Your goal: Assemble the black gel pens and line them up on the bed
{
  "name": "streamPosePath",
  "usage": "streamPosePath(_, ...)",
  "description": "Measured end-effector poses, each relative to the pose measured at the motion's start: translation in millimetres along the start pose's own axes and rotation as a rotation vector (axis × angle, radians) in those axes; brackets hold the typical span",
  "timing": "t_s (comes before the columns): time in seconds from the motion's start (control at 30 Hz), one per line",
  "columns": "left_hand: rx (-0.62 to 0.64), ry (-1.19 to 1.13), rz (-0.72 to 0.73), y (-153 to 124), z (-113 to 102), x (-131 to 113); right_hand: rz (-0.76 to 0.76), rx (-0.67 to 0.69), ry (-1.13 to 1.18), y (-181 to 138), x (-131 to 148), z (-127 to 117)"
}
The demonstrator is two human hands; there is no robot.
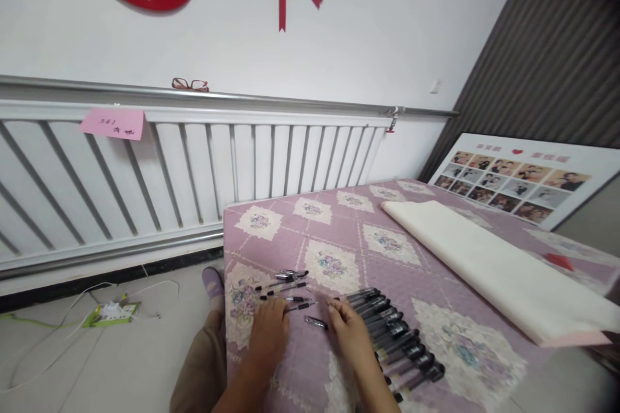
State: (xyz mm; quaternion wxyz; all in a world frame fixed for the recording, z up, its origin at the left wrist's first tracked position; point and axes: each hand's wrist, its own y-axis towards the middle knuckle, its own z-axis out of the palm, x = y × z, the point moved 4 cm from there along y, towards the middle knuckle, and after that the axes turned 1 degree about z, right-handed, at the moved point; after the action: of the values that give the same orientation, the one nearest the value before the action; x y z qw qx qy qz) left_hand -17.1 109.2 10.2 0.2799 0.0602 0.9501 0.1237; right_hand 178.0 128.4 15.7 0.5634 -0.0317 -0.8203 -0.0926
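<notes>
My left hand [269,330] is closed, and a slim uncapped pen [301,306] sticks out from its fingers toward the right. Just across from that pen's tip, my right hand [349,333] has its thumb and finger pinched together; whatever may be between them is too small to make out. A black pen cap [316,322] with a clip lies on the cloth between the hands. Beyond the left hand are several loose pens and parts [285,286]. To the right of my right hand, several capped black pens [394,329] lie side by side in a slanting row.
A purple floral cloth [285,368] covers the table. At the right lie a long cream folded sheet [484,264] and a photo board [513,174]. Behind stands a white radiator [252,161] with glasses [190,84] on its pipe. A power strip [111,314] with cables rests on the floor.
</notes>
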Motion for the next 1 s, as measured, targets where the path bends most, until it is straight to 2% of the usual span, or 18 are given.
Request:
streamPosePath(0.07, -0.006, -0.048, 0.067, -1, -2, -3, 0.159, -0.03, 0.319, -18, -17, 5)
streamPosePath(0.13, 0.014, -0.075, 0.12, -3, -3, -5, 0.24, -0.078, 0.543, -35, -28, 11)
streamPosePath(0.23, 0.053, -0.086, 0.16, -5, -3, -6, 0.288, -0.096, 0.662, -52, -33, 17)
streamPosePath(0.53, 0.079, -0.1, 0.201, -7, -5, -10, 0.27, -0.097, 0.635, -58, -29, 13)
streamPosePath(1.0, 0.096, -0.171, 0.274, -9, -8, -13, 0.151, 0.034, 0.436, -58, -27, 17)
